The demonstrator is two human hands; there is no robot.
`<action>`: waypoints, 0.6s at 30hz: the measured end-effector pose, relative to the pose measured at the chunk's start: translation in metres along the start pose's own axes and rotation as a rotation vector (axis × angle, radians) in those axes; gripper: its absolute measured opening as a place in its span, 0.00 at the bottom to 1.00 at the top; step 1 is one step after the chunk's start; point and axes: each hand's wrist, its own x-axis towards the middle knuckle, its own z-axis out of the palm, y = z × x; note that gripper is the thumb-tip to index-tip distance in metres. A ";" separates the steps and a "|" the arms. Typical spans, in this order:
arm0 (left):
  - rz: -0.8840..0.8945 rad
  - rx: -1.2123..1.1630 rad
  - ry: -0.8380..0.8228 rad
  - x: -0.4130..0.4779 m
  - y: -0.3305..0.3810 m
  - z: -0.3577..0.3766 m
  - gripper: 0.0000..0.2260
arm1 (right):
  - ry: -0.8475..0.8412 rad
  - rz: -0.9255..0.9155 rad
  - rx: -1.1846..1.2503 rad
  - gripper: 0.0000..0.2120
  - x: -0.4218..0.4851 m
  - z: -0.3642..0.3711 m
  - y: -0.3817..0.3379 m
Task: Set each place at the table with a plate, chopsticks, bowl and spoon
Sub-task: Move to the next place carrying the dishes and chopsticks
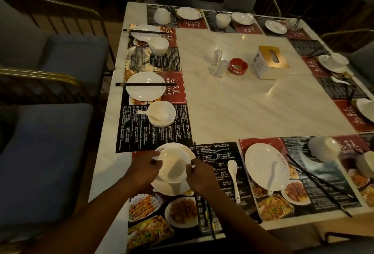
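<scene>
At the near left place, a white bowl (174, 165) sits over a white plate (172, 190). My left hand (142, 169) grips the bowl's left rim and my right hand (199, 175) pinches its right rim. A white spoon (233, 175) lies on the menu mat to the right, and black chopsticks (208, 219) lie below my right wrist. The neighbouring near place has a plate (261, 164) with a spoon (273, 174) on it, loose chopsticks (317, 183) and an overturned bowl (323, 148).
Along the left side, one place has a plate with chopsticks (144, 85) and a bowl with spoon (160, 113). More settings line the far and right edges. A tissue box (269, 62), red ashtray (236, 65) and clear shakers (218, 61) stand mid-table. Blue chairs (46, 152) flank the left.
</scene>
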 end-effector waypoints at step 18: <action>0.014 -0.029 0.208 0.019 0.030 0.038 0.09 | 0.094 -0.022 -0.133 0.11 0.084 -0.118 0.086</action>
